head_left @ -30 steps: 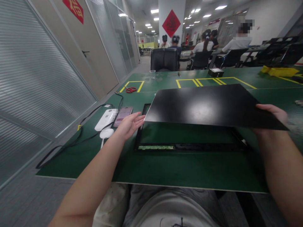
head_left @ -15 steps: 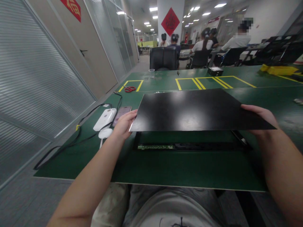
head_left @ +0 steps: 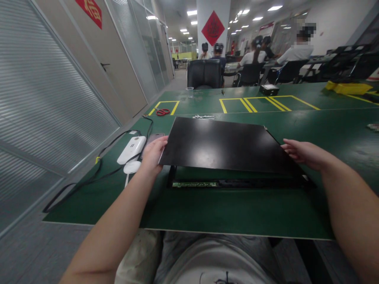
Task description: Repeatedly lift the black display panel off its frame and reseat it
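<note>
A thin glossy black panel (head_left: 222, 146), like a display screen, slants over a black frame (head_left: 254, 184) on the green table. A green circuit strip (head_left: 194, 184) shows along the frame's near bar. My left hand (head_left: 154, 154) grips the panel's left edge, which is raised. On the other side the panel is lower, its near right corner close to or on the frame. My right hand (head_left: 304, 153) is just beside the right edge, fingers loosely bent and off the panel's face; whether a fingertip touches the edge is hard to tell.
Left of the panel lie a white box-shaped device (head_left: 131, 150), a phone (head_left: 152, 139), a round white charger (head_left: 132, 167) and black cables (head_left: 109, 173). Red-handled scissors (head_left: 162, 112), small white pieces (head_left: 203, 117), a clear cup (head_left: 190, 92) and a black box (head_left: 269, 90) are farther back. Several people sit beyond.
The panel's right side has dropped toward the frame, and the panel now tilts down to the right. My right hand has let go and shifted left a little; my left hand keeps its grip.
</note>
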Available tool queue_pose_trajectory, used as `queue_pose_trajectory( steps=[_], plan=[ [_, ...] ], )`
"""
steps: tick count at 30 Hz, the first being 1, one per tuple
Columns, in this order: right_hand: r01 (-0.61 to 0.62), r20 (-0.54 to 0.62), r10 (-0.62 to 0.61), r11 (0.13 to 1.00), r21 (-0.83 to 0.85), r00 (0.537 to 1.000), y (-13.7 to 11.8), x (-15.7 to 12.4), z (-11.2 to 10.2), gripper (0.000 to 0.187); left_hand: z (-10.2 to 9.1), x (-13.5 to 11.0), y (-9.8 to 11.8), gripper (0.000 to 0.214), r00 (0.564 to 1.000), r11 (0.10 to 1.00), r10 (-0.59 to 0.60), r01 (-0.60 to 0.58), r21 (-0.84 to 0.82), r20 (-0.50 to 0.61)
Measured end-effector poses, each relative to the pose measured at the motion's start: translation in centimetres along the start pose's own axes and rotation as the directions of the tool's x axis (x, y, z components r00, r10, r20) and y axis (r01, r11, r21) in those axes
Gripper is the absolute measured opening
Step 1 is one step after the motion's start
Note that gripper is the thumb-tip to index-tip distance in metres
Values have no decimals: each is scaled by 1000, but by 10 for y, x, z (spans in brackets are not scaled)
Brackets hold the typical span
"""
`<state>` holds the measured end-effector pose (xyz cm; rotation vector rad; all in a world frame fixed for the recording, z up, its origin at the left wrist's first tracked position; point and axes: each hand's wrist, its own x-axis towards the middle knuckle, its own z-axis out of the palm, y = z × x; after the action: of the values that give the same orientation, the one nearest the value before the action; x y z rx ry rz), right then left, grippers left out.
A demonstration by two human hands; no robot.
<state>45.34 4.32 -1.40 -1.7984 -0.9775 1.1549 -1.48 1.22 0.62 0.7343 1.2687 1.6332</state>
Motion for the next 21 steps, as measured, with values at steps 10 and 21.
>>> queue_pose_trajectory(
  steps=[10, 21],
  plan=[
    [-51, -200, 7, 975, -216, 980, -2, 4, 10, 22, -2, 2, -6, 17, 1000, 1000, 14, -14, -21, -22],
    [-60, -177, 17, 968, -244, 984, -1, 5, 11, 22, 3, -3, -4, 22, 999, 999, 3, -4, -48, -33]
  ],
)
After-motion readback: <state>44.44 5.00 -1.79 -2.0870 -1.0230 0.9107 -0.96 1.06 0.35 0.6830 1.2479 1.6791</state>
